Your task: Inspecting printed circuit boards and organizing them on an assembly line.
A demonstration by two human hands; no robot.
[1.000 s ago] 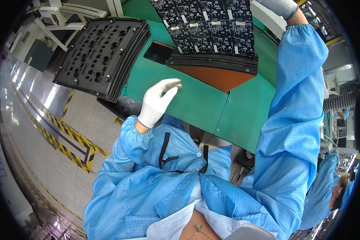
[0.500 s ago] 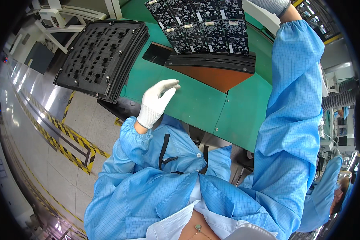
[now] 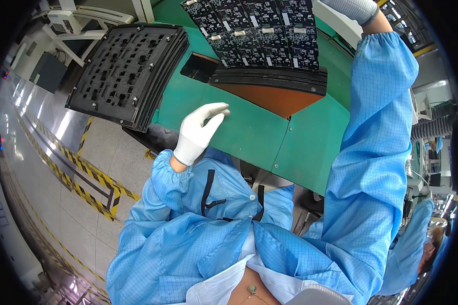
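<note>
My left hand, in a white knit glove, hovers over the near edge of the green worktable. Its fingers are bent with a gap to the thumb, and nothing is between them. Up at the top right edge, my gloved right hand is partly cut off and its fingertips are out of view; whether it holds anything is hidden. It is nearest the upper right of a black circuit board panel with several repeated sections. The panel leans upright on a black-topped, orange-sided wedge stand.
A stack of black slotted trays with metal studs sits at the table's left. Beside the stand is a dark rectangular recess. Yellow-and-black floor tape runs at left. Another person's blue sleeve shows at lower right.
My right hand and forearm have shifted slightly to the right. My left hand stays nearly in place, and the circuit board panel still leans on the stand.
</note>
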